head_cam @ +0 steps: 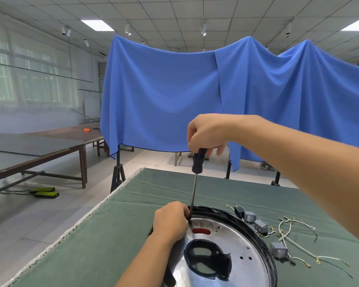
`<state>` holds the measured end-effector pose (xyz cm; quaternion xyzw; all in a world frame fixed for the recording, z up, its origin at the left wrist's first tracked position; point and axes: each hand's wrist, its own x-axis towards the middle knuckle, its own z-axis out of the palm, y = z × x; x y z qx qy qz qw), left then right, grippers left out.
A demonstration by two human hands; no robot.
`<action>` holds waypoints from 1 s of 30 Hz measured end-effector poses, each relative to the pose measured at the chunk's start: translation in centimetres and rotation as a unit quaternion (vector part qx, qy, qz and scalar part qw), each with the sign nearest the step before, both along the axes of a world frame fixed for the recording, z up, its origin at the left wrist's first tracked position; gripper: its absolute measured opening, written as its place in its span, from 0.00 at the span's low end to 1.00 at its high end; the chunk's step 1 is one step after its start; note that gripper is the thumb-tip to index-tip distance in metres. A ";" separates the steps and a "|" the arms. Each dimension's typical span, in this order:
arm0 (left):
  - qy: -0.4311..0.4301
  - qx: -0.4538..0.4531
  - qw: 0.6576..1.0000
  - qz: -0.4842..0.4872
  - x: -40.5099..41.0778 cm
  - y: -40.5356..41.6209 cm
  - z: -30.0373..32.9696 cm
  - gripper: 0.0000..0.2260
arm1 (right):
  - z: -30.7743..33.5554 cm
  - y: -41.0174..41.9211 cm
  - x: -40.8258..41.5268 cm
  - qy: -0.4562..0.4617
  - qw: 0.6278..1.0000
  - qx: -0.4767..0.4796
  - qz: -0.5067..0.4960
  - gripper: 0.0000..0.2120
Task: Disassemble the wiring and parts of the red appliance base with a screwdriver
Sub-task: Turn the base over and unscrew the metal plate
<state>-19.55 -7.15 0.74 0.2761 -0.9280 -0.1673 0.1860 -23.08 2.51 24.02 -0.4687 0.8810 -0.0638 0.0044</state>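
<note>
The appliance base (232,245) lies on the green-covered worktop (104,235), near the person's body, its shiny metal plate ringed by a black rim and showing a red slot and a dark central opening. The right hand (207,134) is raised well above the base, its grip curled round the top of the dark handle of the screwdriver (195,179), which stands nearly upright; the shaft drops to the far left edge of the base, where the tip is hidden behind the other hand. The left hand (171,221) rests on that same edge of the base, fingers curled in a tight grip around something at the rim beside the shaft; what exactly they pinch cannot be told. To the right of the base, on the cloth, lie several small grey blocks (279,250) and loose white and dark wires (294,235) with metal terminals. Beyond the base hangs a blue drape (164,90), and far to its left stands a long brown table (39,150)
</note>
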 end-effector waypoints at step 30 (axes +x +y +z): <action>-0.003 0.006 1.000 -0.002 0.2 0.1 0.1 0.17 | -0.9 -0.3 -0.4 0.031 0.998 -0.054 -0.024 0.12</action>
